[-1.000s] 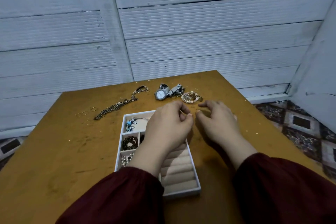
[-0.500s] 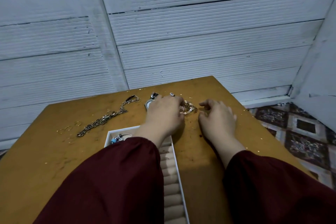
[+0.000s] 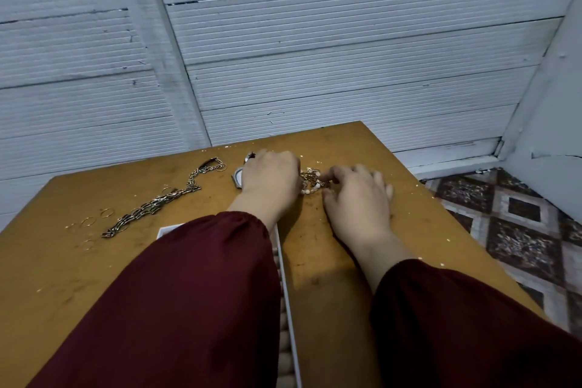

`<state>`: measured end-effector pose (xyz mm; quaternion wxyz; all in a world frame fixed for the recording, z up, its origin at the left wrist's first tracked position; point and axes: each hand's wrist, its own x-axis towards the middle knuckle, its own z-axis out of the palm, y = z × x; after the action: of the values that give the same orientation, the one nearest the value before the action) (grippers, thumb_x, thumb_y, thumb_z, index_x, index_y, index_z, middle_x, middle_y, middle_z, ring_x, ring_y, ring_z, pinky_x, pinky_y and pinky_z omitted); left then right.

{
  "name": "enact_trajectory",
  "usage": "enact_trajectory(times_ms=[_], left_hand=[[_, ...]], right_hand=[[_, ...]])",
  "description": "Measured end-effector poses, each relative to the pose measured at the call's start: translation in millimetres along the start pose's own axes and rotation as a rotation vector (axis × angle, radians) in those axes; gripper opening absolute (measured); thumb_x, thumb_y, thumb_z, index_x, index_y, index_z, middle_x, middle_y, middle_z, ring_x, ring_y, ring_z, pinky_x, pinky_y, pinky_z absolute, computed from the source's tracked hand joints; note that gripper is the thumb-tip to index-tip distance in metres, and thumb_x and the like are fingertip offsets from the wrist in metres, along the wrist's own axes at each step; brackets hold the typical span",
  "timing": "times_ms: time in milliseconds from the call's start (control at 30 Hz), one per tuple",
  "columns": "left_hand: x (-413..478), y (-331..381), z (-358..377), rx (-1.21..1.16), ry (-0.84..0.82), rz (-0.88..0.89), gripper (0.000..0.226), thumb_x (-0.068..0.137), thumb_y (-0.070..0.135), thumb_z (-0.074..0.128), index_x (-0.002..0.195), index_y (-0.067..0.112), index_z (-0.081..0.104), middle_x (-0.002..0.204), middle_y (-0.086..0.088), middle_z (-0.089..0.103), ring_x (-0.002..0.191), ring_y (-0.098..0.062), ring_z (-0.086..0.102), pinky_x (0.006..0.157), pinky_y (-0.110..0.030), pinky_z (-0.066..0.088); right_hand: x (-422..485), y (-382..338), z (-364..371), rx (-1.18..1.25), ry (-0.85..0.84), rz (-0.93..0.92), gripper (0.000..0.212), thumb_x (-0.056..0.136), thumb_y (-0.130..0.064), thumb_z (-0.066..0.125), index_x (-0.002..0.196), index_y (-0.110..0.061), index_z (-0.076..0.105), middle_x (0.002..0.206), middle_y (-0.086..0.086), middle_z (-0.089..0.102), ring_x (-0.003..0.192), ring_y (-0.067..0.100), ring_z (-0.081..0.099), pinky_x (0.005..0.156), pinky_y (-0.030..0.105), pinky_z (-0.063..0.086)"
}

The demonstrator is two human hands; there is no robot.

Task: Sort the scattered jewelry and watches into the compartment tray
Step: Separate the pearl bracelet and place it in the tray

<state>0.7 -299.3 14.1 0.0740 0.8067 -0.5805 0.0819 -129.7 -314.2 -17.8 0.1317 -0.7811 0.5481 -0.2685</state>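
Left hand [image 3: 271,176]: covers watch [image 3: 240,174], grip unclear
Right hand [image 3: 356,198]: pinches bracelet [image 3: 310,181]
Tray [image 3: 285,264]: contents hidden under sleeve [image 3: 204,293]
Unsorted on table [image 3: 340,277]: chain [image 3: 157,202], rings [image 3: 106,213], watch, bracelet

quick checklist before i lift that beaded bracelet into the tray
1. Right hand on the beaded bracelet: ok, its fingertips touch it.
2. Firm pinch on the bracelet: cannot tell, the fingers hide the contact.
3. Left hand clear of the bracelet: not ok, it lies right beside it and covers most of the watch.
4. Free compartment in the tray: cannot tell, the left sleeve hides nearly all of it.
5. Chain necklace out of the way: ok, it lies apart to the left.
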Motion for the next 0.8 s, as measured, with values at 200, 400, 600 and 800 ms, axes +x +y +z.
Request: enact_trajectory(times_ms=[200, 400, 600, 800], left_hand=[[5.7, 0.8, 6.8, 0.019, 0.019, 0.011, 0.019, 0.090, 0.025, 0.057, 0.106, 0.020, 0.067, 0.105, -0.009, 0.067, 0.107, -0.029, 0.054, 0.073, -0.032, 0.039], [6.3, -0.6, 8.0, -0.029, 0.022, -0.014, 0.017, 0.087, 0.022, 0.060, 0.102, 0.018, 0.068, 0.103, -0.010, 0.067, 0.102, -0.031, 0.057, 0.076, -0.035, 0.046], [3.3, -2.2, 7.2, -0.105, 0.007, -0.025, 0.015, 0.085, 0.025, 0.063, 0.097, 0.019, 0.069, 0.100, -0.008, 0.069, 0.099, -0.031, 0.060, 0.075, -0.035, 0.048], [1.0, -2.9, 5.3, -0.152, 0.010, -0.037, 0.016, 0.088, 0.024, 0.057, 0.100, 0.019, 0.066, 0.105, -0.010, 0.067, 0.100, -0.034, 0.059, 0.076, -0.038, 0.049]], right_hand=[[1.4, 0.1, 0.0, 0.008, -0.007, 0.008, 0.028, 0.093, -0.031, 0.051, 0.119, -0.038, 0.057, 0.122, -0.004, 0.053, 0.120, 0.023, 0.038, 0.098, 0.038, 0.026], [1.0, 0.4, 0.9, -0.005, -0.009, -0.002, 0.029, 0.094, -0.030, 0.050, 0.121, -0.038, 0.055, 0.124, -0.003, 0.052, 0.120, 0.024, 0.037, 0.098, 0.038, 0.026], [1.3, 1.0, 2.5, -0.054, -0.004, -0.006, 0.031, 0.094, -0.031, 0.049, 0.124, -0.037, 0.053, 0.127, -0.001, 0.050, 0.121, 0.025, 0.036, 0.099, 0.039, 0.025], [5.2, 4.8, 3.6, -0.133, -0.020, 0.054, 0.032, 0.096, -0.037, 0.045, 0.128, -0.035, 0.052, 0.131, 0.004, 0.049, 0.122, 0.030, 0.036, 0.100, 0.042, 0.026]])
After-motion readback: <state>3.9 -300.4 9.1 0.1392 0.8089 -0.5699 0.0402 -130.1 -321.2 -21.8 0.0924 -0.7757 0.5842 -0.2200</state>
